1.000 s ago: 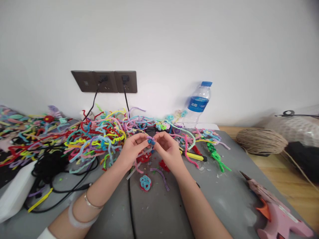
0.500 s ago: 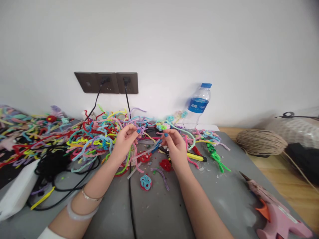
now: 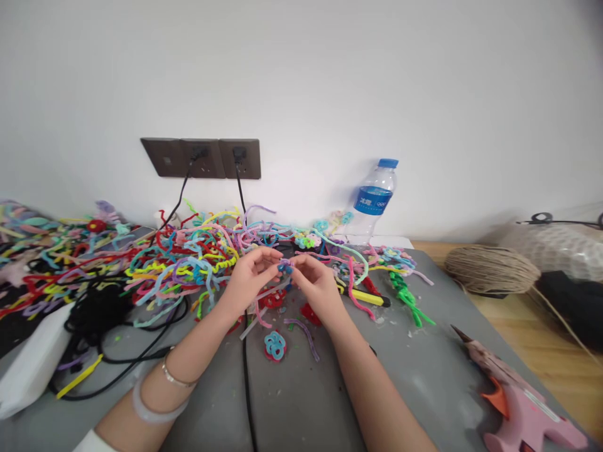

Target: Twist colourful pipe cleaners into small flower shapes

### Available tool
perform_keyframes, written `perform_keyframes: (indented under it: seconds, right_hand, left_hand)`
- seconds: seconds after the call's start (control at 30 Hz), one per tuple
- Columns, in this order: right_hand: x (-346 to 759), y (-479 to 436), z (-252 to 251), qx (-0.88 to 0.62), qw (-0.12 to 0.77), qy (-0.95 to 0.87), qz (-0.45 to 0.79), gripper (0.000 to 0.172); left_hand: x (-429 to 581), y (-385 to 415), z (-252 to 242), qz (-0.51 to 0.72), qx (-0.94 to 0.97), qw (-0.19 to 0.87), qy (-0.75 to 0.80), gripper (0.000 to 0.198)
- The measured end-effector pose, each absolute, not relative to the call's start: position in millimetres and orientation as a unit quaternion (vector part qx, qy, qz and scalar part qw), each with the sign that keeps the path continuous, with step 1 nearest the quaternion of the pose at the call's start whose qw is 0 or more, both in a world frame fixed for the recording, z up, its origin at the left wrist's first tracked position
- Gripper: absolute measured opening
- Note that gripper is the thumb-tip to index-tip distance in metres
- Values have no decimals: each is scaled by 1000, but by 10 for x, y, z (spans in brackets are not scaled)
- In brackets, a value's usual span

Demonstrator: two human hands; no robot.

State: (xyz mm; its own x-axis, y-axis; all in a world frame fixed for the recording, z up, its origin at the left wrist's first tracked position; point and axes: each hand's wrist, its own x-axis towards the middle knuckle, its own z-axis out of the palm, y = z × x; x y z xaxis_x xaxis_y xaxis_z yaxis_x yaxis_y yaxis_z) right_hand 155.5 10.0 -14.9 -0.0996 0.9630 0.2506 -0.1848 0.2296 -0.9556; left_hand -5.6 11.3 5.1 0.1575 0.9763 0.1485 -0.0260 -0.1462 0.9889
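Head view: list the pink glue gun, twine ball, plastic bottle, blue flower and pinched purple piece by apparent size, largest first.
1. Pink glue gun, helped by nearness to the camera.
2. Twine ball and plastic bottle, too alike to rank.
3. Blue flower.
4. Purple piece, by what shows.
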Motion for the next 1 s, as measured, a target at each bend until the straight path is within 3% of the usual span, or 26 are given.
perform_keyframes:
  seconds: [0.37,0.6,1.0]
  right_hand:
    - [1578,136,-217,-387,595,-520,474,23]
    - [1549,103,-184,-375,588,-531,481,19]
    - [1536,82,-188,-393,602,-527,453,23]
  left_hand:
    - [-39,94,70,420,616,507,433,23]
    - [-12,67,45,342,657,521,424,9]
    - [-14,74,56,339,663,511,430,6]
